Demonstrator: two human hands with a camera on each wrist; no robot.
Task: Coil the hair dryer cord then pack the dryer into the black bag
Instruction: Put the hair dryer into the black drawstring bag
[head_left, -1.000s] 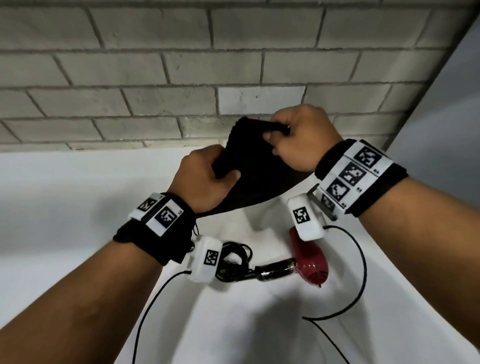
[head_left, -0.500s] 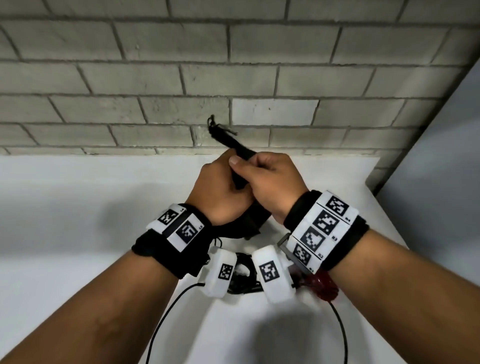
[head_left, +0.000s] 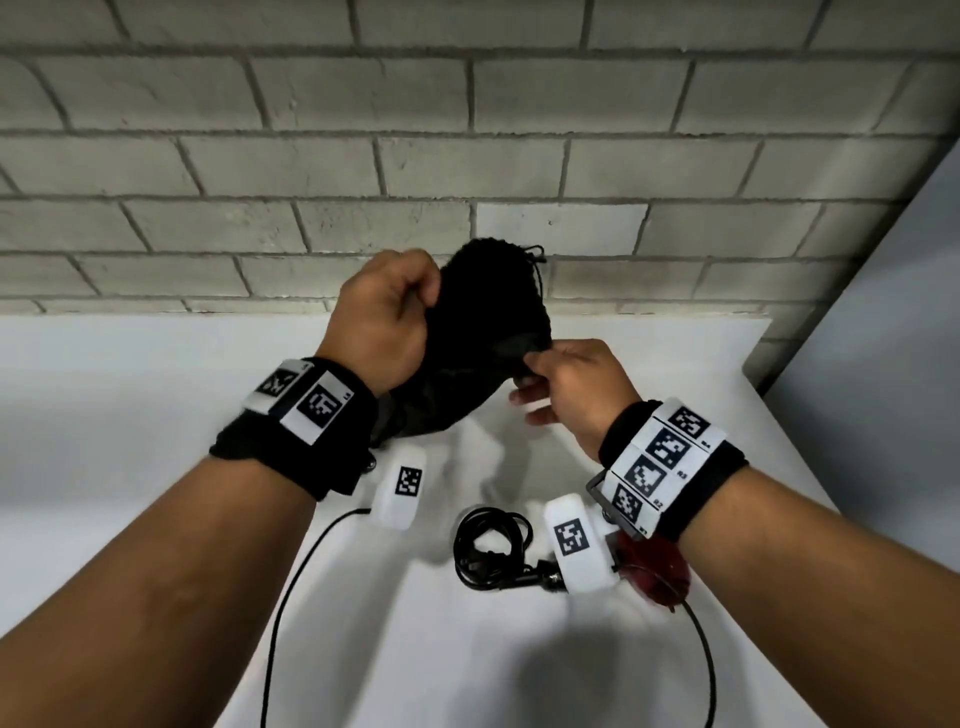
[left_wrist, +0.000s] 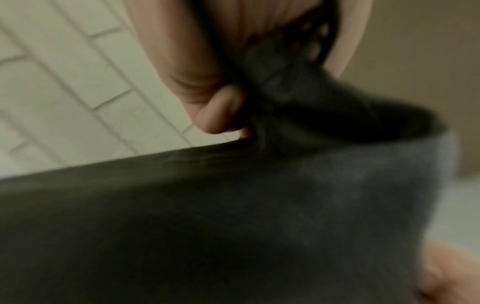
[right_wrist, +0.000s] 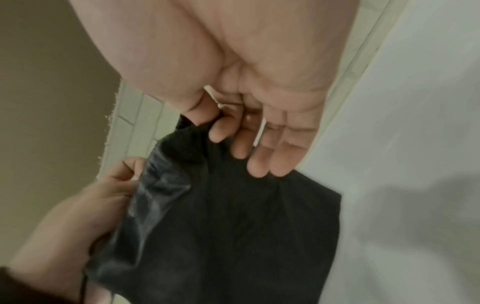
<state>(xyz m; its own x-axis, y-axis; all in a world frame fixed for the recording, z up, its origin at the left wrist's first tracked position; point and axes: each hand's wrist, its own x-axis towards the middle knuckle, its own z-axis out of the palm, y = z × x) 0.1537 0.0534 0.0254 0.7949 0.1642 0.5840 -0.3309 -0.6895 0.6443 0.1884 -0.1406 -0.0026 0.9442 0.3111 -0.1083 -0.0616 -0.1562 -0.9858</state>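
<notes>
The left hand and the right hand both hold the soft black cloth bag up in the air, above the white worktop. The left fingers are curled and pinch one side of the bag's top edge. The right fingers pinch the other side, with the thumb and first finger on the cloth, and the other fingers of that hand lie straight and close together on the cloth. The rest of the bag hangs down between the two hands and under the left fingers. Well below the right fingers, the red hair dryer lies on the worktop, partly hidden by the right wrist. Its black cord sits in a small coil just beside it, below and between both sets of fingers. A grey brick wall stands beyond the fingers.
</notes>
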